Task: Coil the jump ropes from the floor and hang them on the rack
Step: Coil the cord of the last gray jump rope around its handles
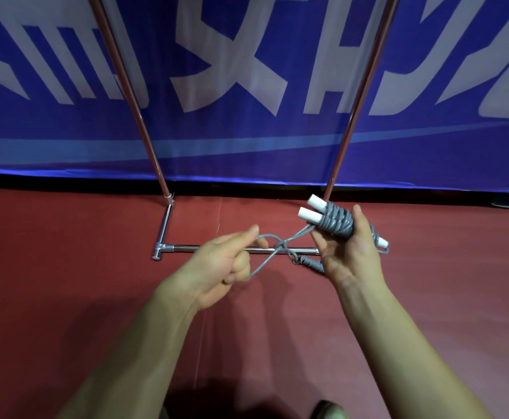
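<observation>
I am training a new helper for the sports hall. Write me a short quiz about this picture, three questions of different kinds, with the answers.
1. True or false: the right hand holds the rope bundle, which is wound around white handles.
2. What does the left hand pinch? A) a white handle B) the loose loop of gray rope C) a red pole
3. Fill in the word: the rack's base bar lies on the ___ floor.

Key: 1 true; 2 B; 3 red.
</observation>
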Motion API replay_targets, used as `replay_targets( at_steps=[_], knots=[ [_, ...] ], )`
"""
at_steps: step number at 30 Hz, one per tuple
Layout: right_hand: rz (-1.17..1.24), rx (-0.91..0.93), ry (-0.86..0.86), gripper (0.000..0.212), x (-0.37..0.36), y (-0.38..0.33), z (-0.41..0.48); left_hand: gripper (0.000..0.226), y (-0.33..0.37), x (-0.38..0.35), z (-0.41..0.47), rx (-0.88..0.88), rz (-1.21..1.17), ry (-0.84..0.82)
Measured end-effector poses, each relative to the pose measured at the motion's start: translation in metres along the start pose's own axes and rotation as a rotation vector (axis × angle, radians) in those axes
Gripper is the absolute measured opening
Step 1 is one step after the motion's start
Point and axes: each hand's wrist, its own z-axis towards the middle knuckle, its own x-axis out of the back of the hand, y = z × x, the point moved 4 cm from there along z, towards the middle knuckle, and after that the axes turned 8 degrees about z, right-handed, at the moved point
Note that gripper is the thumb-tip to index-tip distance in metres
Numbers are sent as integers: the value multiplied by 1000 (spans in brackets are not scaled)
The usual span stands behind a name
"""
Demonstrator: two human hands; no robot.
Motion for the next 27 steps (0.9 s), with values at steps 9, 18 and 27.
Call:
replay_targets(
  at_steps=[9,18,27],
  knots=[
    [46,23,-34,57,-5,5,-2,31,-12,25,23,-11,-866,316],
    [7,-6,-98,38,-15,13,-14,33,-35,33,15,221,-634,570],
    [-301,-61,-139,17,-19,36,-30,35,-21,21,17,-153,544,505]
  ],
)
